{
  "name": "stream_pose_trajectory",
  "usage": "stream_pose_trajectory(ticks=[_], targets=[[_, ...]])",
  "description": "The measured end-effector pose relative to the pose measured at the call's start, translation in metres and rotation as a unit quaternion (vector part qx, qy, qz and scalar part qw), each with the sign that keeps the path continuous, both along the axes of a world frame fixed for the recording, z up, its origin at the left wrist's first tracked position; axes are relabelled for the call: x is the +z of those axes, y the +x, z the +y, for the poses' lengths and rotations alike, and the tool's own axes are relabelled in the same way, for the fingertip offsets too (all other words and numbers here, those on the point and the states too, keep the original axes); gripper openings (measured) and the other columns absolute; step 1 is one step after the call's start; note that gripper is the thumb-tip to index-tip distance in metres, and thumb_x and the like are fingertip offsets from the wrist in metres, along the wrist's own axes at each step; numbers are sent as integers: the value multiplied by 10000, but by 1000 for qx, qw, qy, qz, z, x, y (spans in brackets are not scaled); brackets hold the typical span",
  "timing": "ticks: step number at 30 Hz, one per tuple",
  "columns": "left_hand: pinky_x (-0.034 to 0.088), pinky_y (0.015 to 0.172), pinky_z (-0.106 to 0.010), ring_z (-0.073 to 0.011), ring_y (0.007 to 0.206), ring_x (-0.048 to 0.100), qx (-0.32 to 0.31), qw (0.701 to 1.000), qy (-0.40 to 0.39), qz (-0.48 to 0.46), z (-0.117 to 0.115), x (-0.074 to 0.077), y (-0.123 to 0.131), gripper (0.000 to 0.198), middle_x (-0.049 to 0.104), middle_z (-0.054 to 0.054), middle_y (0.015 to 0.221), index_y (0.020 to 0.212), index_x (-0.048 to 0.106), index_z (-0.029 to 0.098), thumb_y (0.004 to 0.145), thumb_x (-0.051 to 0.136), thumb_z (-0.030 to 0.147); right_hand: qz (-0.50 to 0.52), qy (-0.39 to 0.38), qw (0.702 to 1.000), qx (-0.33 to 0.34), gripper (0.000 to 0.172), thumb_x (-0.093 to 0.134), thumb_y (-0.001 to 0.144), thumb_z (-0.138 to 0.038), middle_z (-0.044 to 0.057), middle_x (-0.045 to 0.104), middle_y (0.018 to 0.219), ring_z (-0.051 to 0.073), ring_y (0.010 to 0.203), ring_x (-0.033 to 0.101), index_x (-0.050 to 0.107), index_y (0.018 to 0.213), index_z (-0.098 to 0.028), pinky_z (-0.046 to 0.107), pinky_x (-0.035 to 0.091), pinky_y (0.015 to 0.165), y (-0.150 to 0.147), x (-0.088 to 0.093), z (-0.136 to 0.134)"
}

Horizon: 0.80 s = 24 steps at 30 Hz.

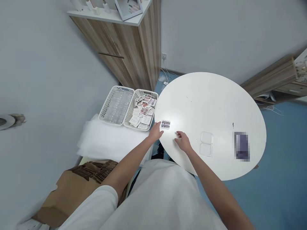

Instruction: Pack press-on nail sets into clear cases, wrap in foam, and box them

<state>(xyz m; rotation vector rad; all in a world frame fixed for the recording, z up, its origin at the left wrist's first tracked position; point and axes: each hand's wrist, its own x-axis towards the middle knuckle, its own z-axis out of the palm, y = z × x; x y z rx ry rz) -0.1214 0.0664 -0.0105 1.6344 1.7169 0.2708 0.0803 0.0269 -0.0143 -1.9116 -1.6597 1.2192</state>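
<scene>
On the left edge of the white round table lies a small card of press-on nails (165,124), dark patterned nails set in two rows. My left hand (155,131) is right beside it, thumb and fingers apart around its near left corner; whether they touch the card I cannot tell. My right hand (183,141) hovers over the table to the right of the card, fingers loosely spread and nothing in them. Farther right, a clear plastic case (206,144) lies unfolded, lid and base flat on the table.
Left of the round table (211,95), one white basket (103,111) holds clear cases and another basket (157,95) holds many nail cards. White wrapping sheet (107,140) and a cardboard box (64,195) sit nearer me. A blurred dark object (242,146) lies at the table's right.
</scene>
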Motion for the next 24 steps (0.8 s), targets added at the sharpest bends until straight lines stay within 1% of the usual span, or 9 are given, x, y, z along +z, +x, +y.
stream_pose_trajectory(ticks=[2, 4, 7, 9, 11, 14, 18, 24], targets=[[397, 825, -312, -231, 984, 525, -13, 1000, -7, 14, 11, 0, 3, 656, 425, -130, 1179, 1290, 303, 163, 704, 593, 204, -21, 4, 1000, 11, 462, 519, 683, -239, 58, 512, 1052, 178, 913, 520, 464, 1141, -214, 347, 429, 819, -10, -3, 13], [392, 823, -319, -261, 1030, 500, -24, 999, -11, 26, 20, -1, 4, 707, 413, -148, 1181, 1305, 272, 149, 686, 610, 193, -37, 11, 999, 17, 481, 522, 679, -216, 62, 488, 1083, 187, 948, 507, 451, 1155, -212, 351, 418, 845, -19, -6, 24], [401, 799, -311, -262, 1018, 503, -36, 998, -22, 36, 28, -7, 4, 747, 405, -144, 1165, 1319, 241, 157, 678, 622, 203, -49, 16, 999, 17, 520, 529, 677, -196, 68, 462, 1113, 204, 990, 485, 418, 1185, -217, 362, 404, 864, -31, -12, 38], [407, 788, -303, -254, 1007, 506, -46, 998, -28, 33, 31, -11, 3, 763, 405, -128, 1150, 1323, 233, 175, 673, 630, 220, -51, 12, 999, 9, 541, 534, 680, -197, 72, 453, 1114, 211, 986, 483, 395, 1202, -219, 359, 409, 848, -40, -15, 43], [410, 787, -300, -248, 1002, 504, -52, 998, -29, 25, 32, -15, 2, 757, 412, -114, 1129, 1318, 245, 185, 669, 634, 220, -59, 7, 998, 1, 553, 538, 687, -205, 72, 460, 1092, 218, 974, 480, 377, 1216, -225, 358, 413, 826, -48, -18, 45], [411, 792, -299, -231, 988, 504, -55, 998, -22, 15, 32, -19, 1, 695, 418, -98, 1108, 1287, 295, 188, 675, 621, 200, -99, 5, 995, -7, 560, 531, 704, -208, 72, 483, 1052, 242, 977, 458, 356, 1236, -237, 382, 389, 823, -58, -21, 44], [418, 786, -305, -211, 970, 500, -57, 998, -15, 3, 31, -18, 1, 618, 414, -90, 1109, 1232, 346, 177, 674, 610, 171, -143, 11, 990, -12, 578, 513, 723, -195, 94, 477, 1062, 270, 983, 430, 322, 1267, -233, 414, 356, 813, -65, -23, 42], [431, 774, -312, -204, 956, 495, -72, 997, 18, -20, 25, -17, 0, 584, 431, -88, 1125, 1239, 330, 192, 707, 566, 142, -122, 24, 992, -19, 614, 502, 726, -177, 96, 475, 1082, 271, 989, 420, 278, 1295, -236, 420, 345, 816, -67, -25, 40]])
